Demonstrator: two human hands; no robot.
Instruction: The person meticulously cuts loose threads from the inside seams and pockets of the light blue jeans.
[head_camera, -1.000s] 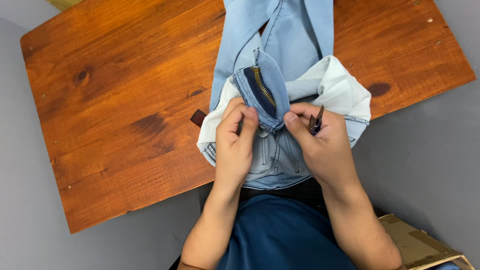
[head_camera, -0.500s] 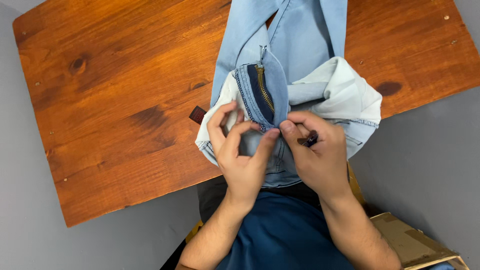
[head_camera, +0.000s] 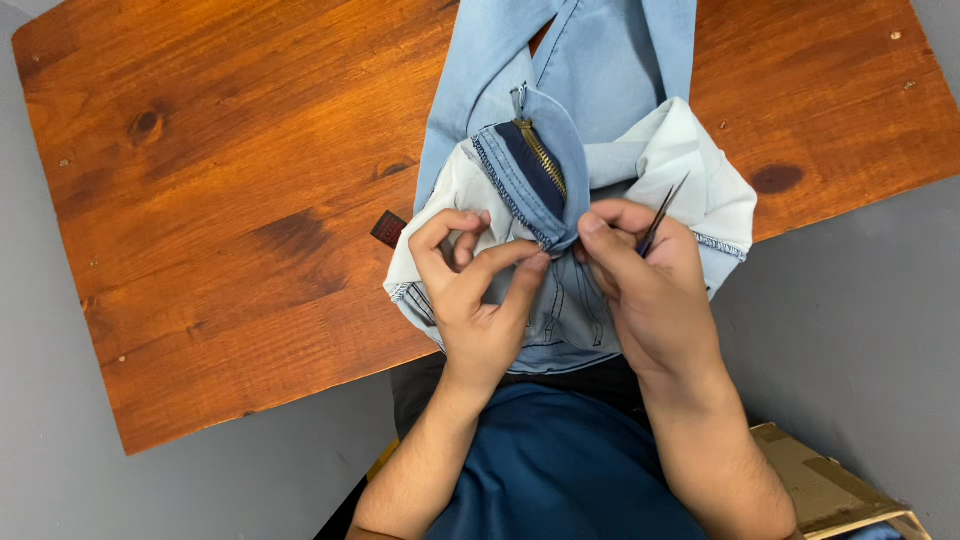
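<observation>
A pair of light blue jeans (head_camera: 600, 70) lies turned partly inside out on a wooden table (head_camera: 220, 200), white pocket lining (head_camera: 690, 160) showing. The fly flap with its brass zipper (head_camera: 540, 155) stands folded up in the middle. My left hand (head_camera: 475, 290) pinches the lower end of the fly flap between thumb and fingers. My right hand (head_camera: 645, 285) grips the same spot from the right and also holds a thin dark pointed tool (head_camera: 660, 212), its tip sticking up over the lining.
A small dark leather label (head_camera: 388, 228) pokes out at the jeans' left edge. Grey floor surrounds the table. A cardboard box (head_camera: 830, 490) sits at the lower right, beside my blue-clothed lap (head_camera: 560, 470).
Both hands have closed in on the lower end of the fly flap. The thin tool in my right hand has tilted up, so its point shows.
</observation>
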